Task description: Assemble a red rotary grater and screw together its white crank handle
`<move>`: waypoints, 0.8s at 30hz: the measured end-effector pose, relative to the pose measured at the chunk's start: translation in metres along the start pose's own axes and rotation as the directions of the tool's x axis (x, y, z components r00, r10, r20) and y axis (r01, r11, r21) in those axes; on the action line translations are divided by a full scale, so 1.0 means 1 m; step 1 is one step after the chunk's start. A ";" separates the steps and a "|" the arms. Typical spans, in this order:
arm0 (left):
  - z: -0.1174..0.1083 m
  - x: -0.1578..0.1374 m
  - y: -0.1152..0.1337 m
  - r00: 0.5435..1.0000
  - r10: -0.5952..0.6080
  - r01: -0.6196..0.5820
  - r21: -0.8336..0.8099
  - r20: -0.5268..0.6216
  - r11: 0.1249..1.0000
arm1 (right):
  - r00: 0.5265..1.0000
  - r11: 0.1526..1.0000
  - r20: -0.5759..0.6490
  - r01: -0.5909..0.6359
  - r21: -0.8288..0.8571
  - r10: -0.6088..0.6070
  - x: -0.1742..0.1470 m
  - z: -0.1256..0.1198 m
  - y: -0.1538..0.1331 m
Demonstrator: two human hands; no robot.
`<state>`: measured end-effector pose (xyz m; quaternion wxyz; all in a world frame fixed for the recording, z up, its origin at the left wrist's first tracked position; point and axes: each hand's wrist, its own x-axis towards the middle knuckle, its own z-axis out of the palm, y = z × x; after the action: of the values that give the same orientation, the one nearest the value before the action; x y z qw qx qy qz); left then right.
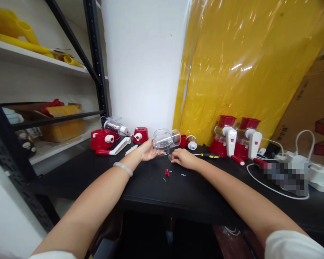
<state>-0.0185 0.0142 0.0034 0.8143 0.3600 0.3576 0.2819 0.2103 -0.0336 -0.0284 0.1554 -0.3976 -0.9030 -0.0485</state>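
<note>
Left hand (148,150) grips the clear plastic cylindrical housing (166,139) above the black table (102,172), right hand (184,158) presses fingers together beside it; small red screws (167,173) lie unfitted nearby, assembly incomplete.

We see bare forearms, short white sleeves at both shoulders, and a pale, glossy bangle (123,168) circling the wrist of our left hand (148,150).
</note>
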 end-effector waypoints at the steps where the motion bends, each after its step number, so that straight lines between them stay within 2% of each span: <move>1: 0.001 0.000 0.000 1.000 -0.008 0.008 -0.001 0.001 1.000 | 1.000 1.000 -0.007 -0.010 0.016 0.010 -0.002 0.000 0.001; 9: -0.007 0.006 0.002 0.999 -0.025 0.027 0.046 -0.047 0.999 | 0.995 0.992 0.000 -0.097 0.074 0.098 -0.005 0.000 0.006; 13: -0.011 0.009 0.002 0.997 -0.019 0.022 0.046 -0.077 0.999 | 0.991 0.987 -0.038 -0.121 0.106 0.126 -0.006 -0.006 0.010; 15: -0.012 0.009 0.003 0.996 -0.037 0.040 0.043 -0.081 0.998 | 0.982 0.967 -0.077 -0.153 0.202 0.172 -0.008 -0.012 0.015; 19: -0.016 0.010 0.004 0.992 -0.105 0.107 0.022 -0.067 0.994 | 0.941 0.837 -0.095 -0.241 0.492 0.326 -0.010 -0.021 0.028; 24: -0.017 0.012 0.004 0.993 -0.117 0.118 0.058 -0.019 0.991 | 0.900 0.650 -0.008 -0.309 0.695 0.436 -0.010 -0.016 0.044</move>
<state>-0.0256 0.0315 -0.0057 0.8156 0.3600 0.3928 0.2258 0.2527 -0.0147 -0.0177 0.3743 -0.4845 -0.7385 0.2824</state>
